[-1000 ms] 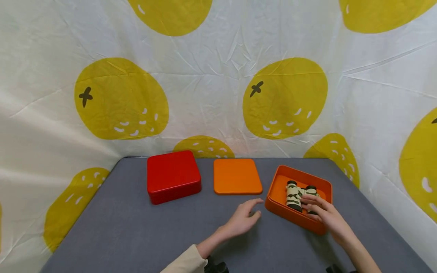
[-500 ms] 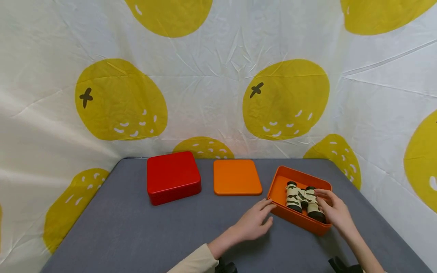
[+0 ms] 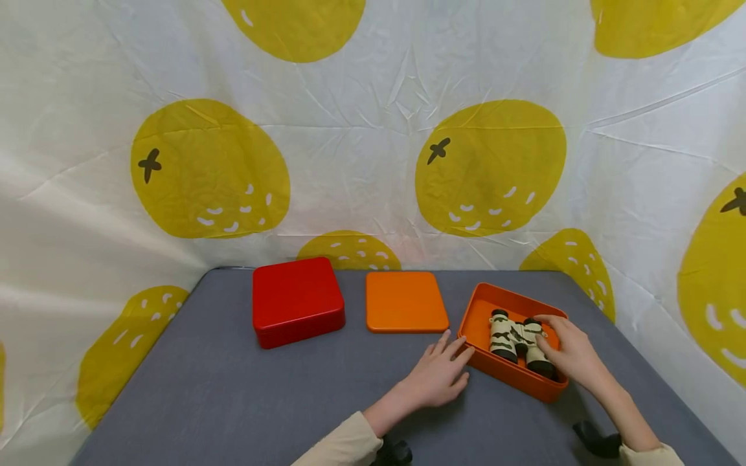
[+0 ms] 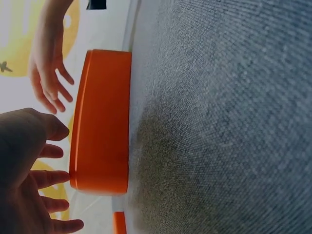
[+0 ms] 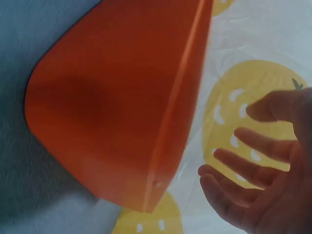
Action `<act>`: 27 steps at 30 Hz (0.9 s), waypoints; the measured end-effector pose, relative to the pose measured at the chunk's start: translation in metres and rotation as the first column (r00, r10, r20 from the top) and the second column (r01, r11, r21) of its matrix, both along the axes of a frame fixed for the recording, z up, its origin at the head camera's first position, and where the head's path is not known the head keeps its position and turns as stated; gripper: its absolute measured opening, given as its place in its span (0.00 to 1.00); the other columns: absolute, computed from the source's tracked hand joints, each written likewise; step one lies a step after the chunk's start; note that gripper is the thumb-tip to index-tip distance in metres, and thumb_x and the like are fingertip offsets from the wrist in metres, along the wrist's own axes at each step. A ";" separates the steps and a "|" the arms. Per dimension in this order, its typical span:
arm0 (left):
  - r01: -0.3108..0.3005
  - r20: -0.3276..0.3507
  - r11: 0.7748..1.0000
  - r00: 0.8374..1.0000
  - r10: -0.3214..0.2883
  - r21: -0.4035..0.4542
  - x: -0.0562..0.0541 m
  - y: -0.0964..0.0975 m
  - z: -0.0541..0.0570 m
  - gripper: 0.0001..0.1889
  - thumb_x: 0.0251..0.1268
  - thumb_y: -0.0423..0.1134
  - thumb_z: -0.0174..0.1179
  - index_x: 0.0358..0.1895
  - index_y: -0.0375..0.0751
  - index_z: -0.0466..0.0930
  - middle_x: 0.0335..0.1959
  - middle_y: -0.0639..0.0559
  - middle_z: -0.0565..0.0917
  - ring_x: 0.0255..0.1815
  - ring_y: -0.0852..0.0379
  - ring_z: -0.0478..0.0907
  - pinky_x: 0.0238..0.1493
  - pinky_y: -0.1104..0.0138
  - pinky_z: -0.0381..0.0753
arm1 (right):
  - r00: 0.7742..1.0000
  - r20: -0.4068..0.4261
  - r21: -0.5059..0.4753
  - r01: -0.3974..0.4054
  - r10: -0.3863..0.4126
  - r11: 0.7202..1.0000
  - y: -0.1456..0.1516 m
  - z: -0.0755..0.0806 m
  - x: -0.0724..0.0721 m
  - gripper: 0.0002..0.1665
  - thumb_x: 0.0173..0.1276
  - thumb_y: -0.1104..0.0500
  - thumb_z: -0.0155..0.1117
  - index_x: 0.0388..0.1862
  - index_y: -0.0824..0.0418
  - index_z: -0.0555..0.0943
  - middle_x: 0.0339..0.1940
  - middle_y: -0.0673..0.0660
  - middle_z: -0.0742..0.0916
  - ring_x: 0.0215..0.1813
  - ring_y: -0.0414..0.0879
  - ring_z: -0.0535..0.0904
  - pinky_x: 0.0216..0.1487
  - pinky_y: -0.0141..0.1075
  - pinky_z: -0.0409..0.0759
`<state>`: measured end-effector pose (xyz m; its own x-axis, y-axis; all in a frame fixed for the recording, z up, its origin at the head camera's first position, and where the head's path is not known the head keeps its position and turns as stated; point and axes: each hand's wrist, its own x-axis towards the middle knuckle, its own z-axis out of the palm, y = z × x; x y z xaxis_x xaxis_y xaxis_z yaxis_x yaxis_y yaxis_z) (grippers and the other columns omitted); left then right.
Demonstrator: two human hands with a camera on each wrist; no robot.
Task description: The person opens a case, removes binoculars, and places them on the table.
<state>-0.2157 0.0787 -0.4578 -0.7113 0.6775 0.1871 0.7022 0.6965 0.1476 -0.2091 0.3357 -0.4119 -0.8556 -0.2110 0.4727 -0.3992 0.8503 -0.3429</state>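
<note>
Camouflage-patterned binoculars (image 3: 517,340) lie inside an open orange box (image 3: 513,375) at the right of the table. My right hand (image 3: 574,349) hovers over the box's right side, fingers loosely bent beside the binoculars; in the right wrist view this hand (image 5: 265,170) holds nothing. At the box's left front corner is my left hand (image 3: 438,377), its fingers spread and fingertips right at the rim. The left wrist view has the left hand (image 4: 29,170) facing the outer wall of the box (image 4: 103,122), and the right hand (image 4: 48,68) beyond it.
A flat orange lid (image 3: 406,302) lies on the grey table (image 3: 262,401), left of the box. Farther left stands a closed red box (image 3: 298,301). A white curtain (image 3: 350,155) with yellow fruit prints hangs behind the table.
My right hand has shifted right, off the binoculars toward the box's right edge. The left hand has come rightward to the box's left corner, its fingers spreading.
</note>
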 end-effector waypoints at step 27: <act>-0.072 -0.175 0.997 0.982 0.066 -0.029 -0.007 0.007 0.001 0.24 0.66 0.51 0.44 0.66 0.59 0.59 0.64 0.58 0.64 0.71 0.52 0.52 0.58 0.52 0.67 | 0.999 0.051 0.347 -0.033 0.016 0.937 0.011 -0.025 -0.045 0.28 0.51 0.54 0.66 0.51 0.63 0.75 0.52 0.66 0.77 0.50 0.65 0.69 0.37 0.57 0.68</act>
<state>-0.2230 0.0861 -0.4569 -0.7154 0.6362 0.2889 0.6650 0.7468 0.0022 -0.2537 0.3463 -0.4366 -0.8676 -0.3757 0.3258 -0.4117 0.9101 -0.0469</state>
